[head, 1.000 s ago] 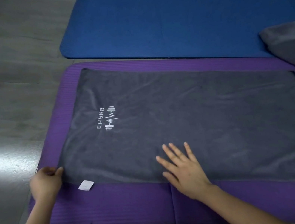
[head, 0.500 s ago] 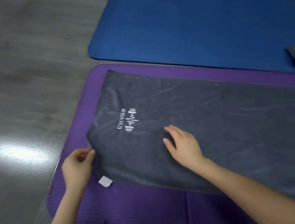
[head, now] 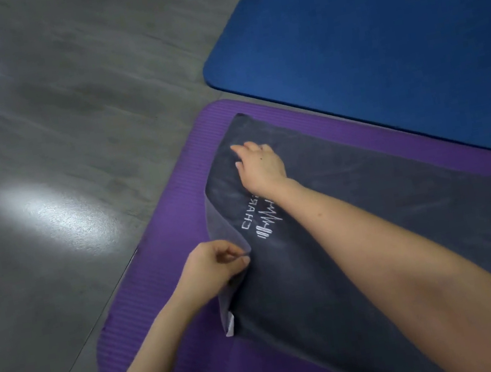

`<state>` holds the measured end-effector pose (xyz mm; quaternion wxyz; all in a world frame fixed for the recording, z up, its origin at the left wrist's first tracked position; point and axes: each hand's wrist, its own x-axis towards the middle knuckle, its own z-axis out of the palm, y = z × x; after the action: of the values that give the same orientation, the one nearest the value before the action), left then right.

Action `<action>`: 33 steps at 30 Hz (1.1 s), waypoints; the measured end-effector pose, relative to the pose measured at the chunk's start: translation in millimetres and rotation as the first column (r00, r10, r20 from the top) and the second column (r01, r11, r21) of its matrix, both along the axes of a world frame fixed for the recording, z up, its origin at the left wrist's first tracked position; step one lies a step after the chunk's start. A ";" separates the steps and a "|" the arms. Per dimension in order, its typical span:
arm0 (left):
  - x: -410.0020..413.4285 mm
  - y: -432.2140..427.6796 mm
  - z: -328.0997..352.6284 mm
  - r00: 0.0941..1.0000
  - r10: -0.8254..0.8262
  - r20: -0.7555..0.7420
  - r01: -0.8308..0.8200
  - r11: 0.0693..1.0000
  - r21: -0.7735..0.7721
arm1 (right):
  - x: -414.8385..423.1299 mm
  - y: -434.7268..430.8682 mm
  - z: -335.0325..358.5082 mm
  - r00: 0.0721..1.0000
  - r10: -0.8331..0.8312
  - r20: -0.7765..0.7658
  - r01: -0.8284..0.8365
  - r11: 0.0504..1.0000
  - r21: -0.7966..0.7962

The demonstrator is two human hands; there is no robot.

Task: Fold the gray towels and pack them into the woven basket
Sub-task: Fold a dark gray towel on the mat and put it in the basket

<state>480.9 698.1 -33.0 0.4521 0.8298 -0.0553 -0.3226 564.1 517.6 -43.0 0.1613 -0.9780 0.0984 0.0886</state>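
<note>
Two hands are busy at the short end of one gray towel [head: 379, 244]. The towel lies spread out on a purple mat [head: 165, 298] on the floor [head: 51, 154]. It runs from the middle of the view out toward 4 o'clock.

The left hand [head: 216, 268], down at about 7 o'clock, pinches the near corner of the towel. A second ago this corner lay flat on the mat. Now it is lifted, and the paler underside shows, with a small white tag [head: 229, 326] hanging below it.

The right hand [head: 262, 166] was resting flat on the near side of the towel. It has now gone across to the far corner, just above the middle of the view, toward 12 o'clock. Its fingers are bent down on the cloth, right above the white letters [head: 258, 219]. I cannot tell if it has hold of the towel yet or is only touching it.

I think this means the first fold is about to start. Both corners of the short end need to be held so the end can go over the rest of the towel. The towel is not folded yet.

A blue mat [head: 377, 47] lies at 1 o'clock. No basket is in view.
</note>
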 end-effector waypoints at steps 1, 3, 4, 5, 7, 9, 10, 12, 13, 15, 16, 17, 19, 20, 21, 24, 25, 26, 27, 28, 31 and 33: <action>3.4 0.8 -0.1 1.000 -0.001 -0.025 0.000 1.000 -0.017 | 11.9 0.7 -0.5 1.000 0.031 -0.005 -0.031 0.997 -0.068; 11.7 6.1 -0.8 0.998 0.013 -0.058 -0.014 0.999 -0.030 | 35.6 -1.1 -0.9 0.994 0.106 -0.027 -0.109 0.972 -0.207; 16.4 10.7 -1.8 0.997 0.038 -0.071 -0.041 0.999 -0.034 | 46.6 -3.2 -1.7 0.988 0.149 -0.045 -0.156 0.950 -0.271; 20.9 16.0 -2.8 0.994 0.071 -0.087 -0.075 0.996 -0.037 | 56.0 -5.7 -3.5 0.977 0.198 -0.078 -0.213 0.921 -0.327; 27.9 26.6 -4.6 0.984 0.125 -0.129 -0.132 0.991 -0.039 | 69.1 -9.5 -7.3 0.941 0.289 -0.177 -0.337 0.848 -0.409; 30.5 34.1 -5.2 0.977 0.129 -0.169 -0.135 0.991 -0.025 | 76.3 -9.3 -10.3 0.913 0.347 -0.213 -0.407 0.775 -0.484; 30.6 35.3 -4.8 0.974 0.119 -0.192 -0.125 0.992 -0.019 | 76.8 -7.9 -10.9 0.911 0.369 -0.182 -0.407 0.744 -0.530; 29.7 34.5 -2.3 0.965 0.094 -0.246 -0.104 0.994 -0.029 | 73.4 -8.1 -9.0 0.915 0.400 -0.043 -0.346 0.726 -0.594; 29.5 33.0 -0.5 0.959 0.086 -0.269 -0.100 0.994 -0.039 | 70.5 -10.5 -6.3 0.920 0.391 0.025 -0.299 0.742 -0.600; 29.7 29.9 5.2 0.951 0.080 -0.297 -0.102 0.993 -0.058 | 63.3 -21.8 -1.7 0.916 0.371 0.152 -0.213 0.772 -0.599; 29.0 28.2 7.9 0.949 0.077 -0.307 -0.103 0.992 -0.069 | 58.9 -29.8 1.1 0.902 0.376 0.210 -0.175 0.766 -0.619; 28.2 26.2 10.9 0.946 0.070 -0.316 -0.099 0.992 -0.079 | 53.9 -38.7 5.4 0.893 0.368 0.260 -0.124 0.755 -0.644; 24.7 20.9 19.0 0.943 0.039 -0.330 -0.073 0.993 -0.092 | 39.4 -58.1 15.2 0.890 0.311 0.333 -0.023 0.761 -0.649; 22.2 16.3 23.9 0.942 0.015 -0.335 -0.051 0.994 -0.101 | 29.1 -69.8 18.6 0.894 0.270 0.358 0.017 0.778 -0.628; 19.0 10.3 29.5 0.941 -0.011 -0.339 -0.028 0.993 -0.112 | 16.3 -82.9 21.1 0.897 0.215 0.387 0.059 0.809 -0.585; 4.3 -20.2 48.5 0.945 -0.088 -0.314 0.046 0.989 -0.138 | -32.2 -123.8 36.8 0.904 0.022 0.427 0.133 0.935 -0.329; -2.7 -32.8 54.7 0.948 -0.111 -0.299 0.069 0.987 -0.145 | -49.8 -136.2 43.3 0.907 -0.068 0.415 0.175 0.958 -0.225; -10.6 -45.9 60.6 0.949 -0.134 -0.284 0.093 0.983 -0.155 | -66.7 -149.1 47.5 0.902 -0.154 0.403 0.218 0.969 -0.117; -19.2 -59.1 65.8 0.949 -0.163 -0.269 0.120 0.978 -0.169 | -84.1 -161.6 50.9 0.897 -0.239 0.371 0.263 0.965 -0.015; -29.0 -72.5 70.5 0.947 -0.198 -0.254 0.154 0.971 -0.182 | -101.7 -173.4 54.9 0.884 -0.335 0.325 0.318 0.942 0.104; -62.4 -113.0 82.6 0.926 -0.310 -0.214 0.271 0.943 -0.191 | -158.0 -206.9 62.5 0.760 -0.630 0.162 0.463 0.698 0.546; -87.5 -140.0 90.5 0.896 -0.391 -0.209 0.359 0.917 -0.174 | -196.4 -226.5 69.5 0.618 -0.785 0.051 0.495 0.438 0.751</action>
<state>393.4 558.0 57.4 0.4380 0.7269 -0.1806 -0.4971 367.6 291.2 26.5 0.5401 -0.7271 0.3963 -0.1505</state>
